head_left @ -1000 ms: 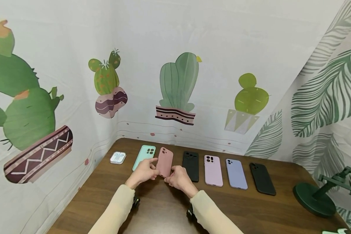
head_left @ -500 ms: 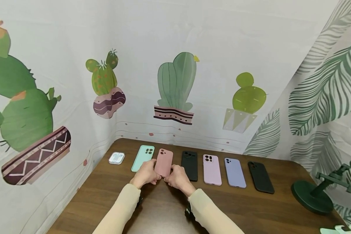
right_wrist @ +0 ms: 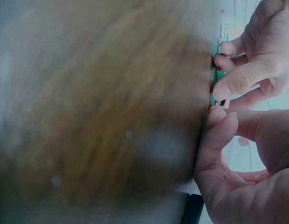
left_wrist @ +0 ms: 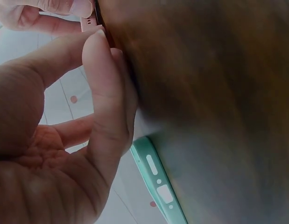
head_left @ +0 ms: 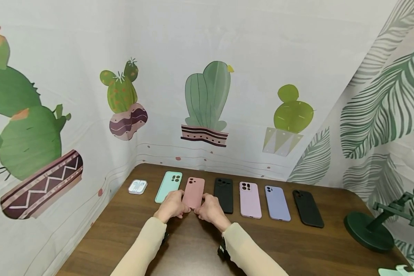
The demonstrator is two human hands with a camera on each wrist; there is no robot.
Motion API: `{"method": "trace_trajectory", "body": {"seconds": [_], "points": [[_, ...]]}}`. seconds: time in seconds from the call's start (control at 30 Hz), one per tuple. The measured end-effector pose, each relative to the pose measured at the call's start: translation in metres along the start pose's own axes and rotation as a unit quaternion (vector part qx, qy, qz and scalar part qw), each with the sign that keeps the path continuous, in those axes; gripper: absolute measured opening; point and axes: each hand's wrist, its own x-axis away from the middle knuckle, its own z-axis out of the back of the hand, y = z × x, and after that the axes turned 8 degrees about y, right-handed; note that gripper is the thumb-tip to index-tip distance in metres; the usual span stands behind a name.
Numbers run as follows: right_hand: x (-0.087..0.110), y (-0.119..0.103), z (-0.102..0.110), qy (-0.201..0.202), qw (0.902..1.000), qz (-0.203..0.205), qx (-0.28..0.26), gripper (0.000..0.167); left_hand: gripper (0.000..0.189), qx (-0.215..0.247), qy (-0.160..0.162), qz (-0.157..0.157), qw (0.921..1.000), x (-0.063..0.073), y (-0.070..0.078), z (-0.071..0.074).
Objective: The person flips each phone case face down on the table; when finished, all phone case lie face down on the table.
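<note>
A dusty-pink phone case [head_left: 193, 192] lies almost flat between both hands, camera holes toward the wall. My left hand [head_left: 173, 206] pinches its near left corner with thumb and fingers. At the near right corner my right hand [head_left: 211, 209] holds it the same way. In the left wrist view only a small end of the pink phone case [left_wrist: 88, 22] shows; fingers hide the rest. Left of it lies a mint-green phone case [head_left: 168, 186], partly behind the left hand. A black phone case [head_left: 223, 195] lies just right of the right hand.
Further right lie a pale pink phone case [head_left: 250, 200], a lavender phone case [head_left: 277, 203] and another black phone case [head_left: 308, 208]. A white earphone box [head_left: 137, 186] sits far left. A dark green stand [head_left: 370, 232] is at the right of the wooden table [head_left: 296, 249].
The pink phone case has gone from tilted and slightly turned to lying flatter and lined up with the row. The left hand has shifted a little to the right at its corner.
</note>
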Motion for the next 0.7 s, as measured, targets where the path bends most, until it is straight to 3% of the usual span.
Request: {"method": "trace_trajectory", "body": {"seconds": [0.2,0.43,0.7], "points": [[-0.002,0.003,-0.001,0.002,1.0000,0.000,0.004,0.055,0.066,-0.018,-0.014,-0.011,0.9997,0.002,0.003,0.001],[-0.002,0.005,-0.002,-0.001,1.0000,-0.003,-0.002,0.059,0.062,-0.024,-0.006,-0.022,0.9995,-0.007,-0.013,-0.008],[-0.001,0.002,0.001,0.007,1.0000,0.001,0.001,0.056,0.067,-0.001,-0.011,-0.023,0.9997,0.010,0.010,0.007]]}}
